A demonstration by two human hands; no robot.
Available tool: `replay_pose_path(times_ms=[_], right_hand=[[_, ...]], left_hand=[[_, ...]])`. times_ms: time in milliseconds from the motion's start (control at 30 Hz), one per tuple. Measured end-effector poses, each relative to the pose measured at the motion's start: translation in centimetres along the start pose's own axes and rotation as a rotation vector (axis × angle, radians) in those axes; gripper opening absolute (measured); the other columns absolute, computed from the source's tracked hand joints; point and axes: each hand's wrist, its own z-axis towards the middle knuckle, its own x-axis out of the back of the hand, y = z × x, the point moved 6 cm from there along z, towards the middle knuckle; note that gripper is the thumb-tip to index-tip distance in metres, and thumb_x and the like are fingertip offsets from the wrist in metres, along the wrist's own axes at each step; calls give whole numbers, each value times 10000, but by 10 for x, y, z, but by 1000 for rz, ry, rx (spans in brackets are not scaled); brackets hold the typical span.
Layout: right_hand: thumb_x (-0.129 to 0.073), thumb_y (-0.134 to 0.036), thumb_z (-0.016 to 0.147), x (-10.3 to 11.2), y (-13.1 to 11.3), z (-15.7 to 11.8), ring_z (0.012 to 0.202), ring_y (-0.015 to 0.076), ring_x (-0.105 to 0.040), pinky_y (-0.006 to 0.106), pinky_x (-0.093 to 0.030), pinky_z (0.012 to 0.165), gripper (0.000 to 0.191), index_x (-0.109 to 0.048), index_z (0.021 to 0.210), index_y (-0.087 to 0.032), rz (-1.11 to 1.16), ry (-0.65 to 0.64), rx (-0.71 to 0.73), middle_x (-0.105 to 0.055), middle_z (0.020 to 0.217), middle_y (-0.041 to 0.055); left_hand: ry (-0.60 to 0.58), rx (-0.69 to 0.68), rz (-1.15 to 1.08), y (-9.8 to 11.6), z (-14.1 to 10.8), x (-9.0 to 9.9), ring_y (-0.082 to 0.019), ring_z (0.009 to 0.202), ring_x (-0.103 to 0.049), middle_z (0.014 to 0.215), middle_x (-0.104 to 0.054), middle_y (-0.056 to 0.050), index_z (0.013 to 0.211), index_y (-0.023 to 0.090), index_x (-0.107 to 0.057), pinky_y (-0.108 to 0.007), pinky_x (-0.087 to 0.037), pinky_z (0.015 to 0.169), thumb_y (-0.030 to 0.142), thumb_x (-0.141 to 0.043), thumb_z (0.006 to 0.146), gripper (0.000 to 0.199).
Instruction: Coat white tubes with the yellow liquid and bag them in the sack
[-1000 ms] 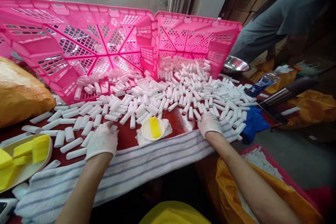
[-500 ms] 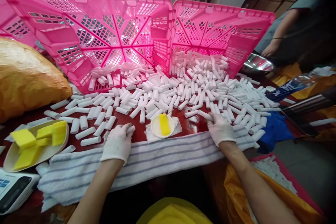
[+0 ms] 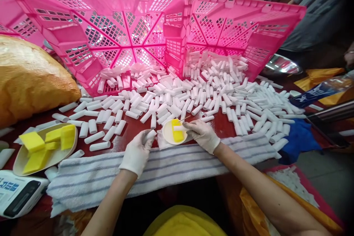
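My left hand [image 3: 137,152], in a white glove, is closed around a short white tube [image 3: 149,136] left of a small round dish [image 3: 166,135]. In that dish lies a yellow sponge strip [image 3: 177,122]. My right hand [image 3: 203,134], also gloved, pinches another white tube [image 3: 179,128] over the sponge; whether the two touch I cannot tell. A thin stick [image 3: 186,118] rests at the dish's far edge. Under my wrists stretches a striped towel [image 3: 177,158]. Behind the hands spreads a heap of white tubes [image 3: 171,97].
Two pink crates [image 3: 129,18] lie tipped toward me at the back. On the left are an orange sack [image 3: 30,81], a tray [image 3: 72,147] of yellow sponge pieces and a white device [image 3: 22,193]. A bottle [image 3: 312,94] and a metal bowl [image 3: 284,64] stand right, near another person.
My right hand has moved left from the tube heap to the dish, bringing a tube over the sponge. My left hand has shifted right toward the dish, still holding its tube.
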Motion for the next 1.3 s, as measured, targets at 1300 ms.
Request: replay_pose_path(times_ms=[1300], right_hand=[[-597, -515, 785, 4, -30, -37, 523, 87, -452, 210, -351, 467, 375, -596, 897, -158, 625, 55, -551, -523, 632, -14]], left_hand=[[-278, 19, -256, 37, -25, -28, -174, 826, -621, 946, -668, -51, 1072, 162, -582, -278, -515, 726, 434, -587, 762, 413]])
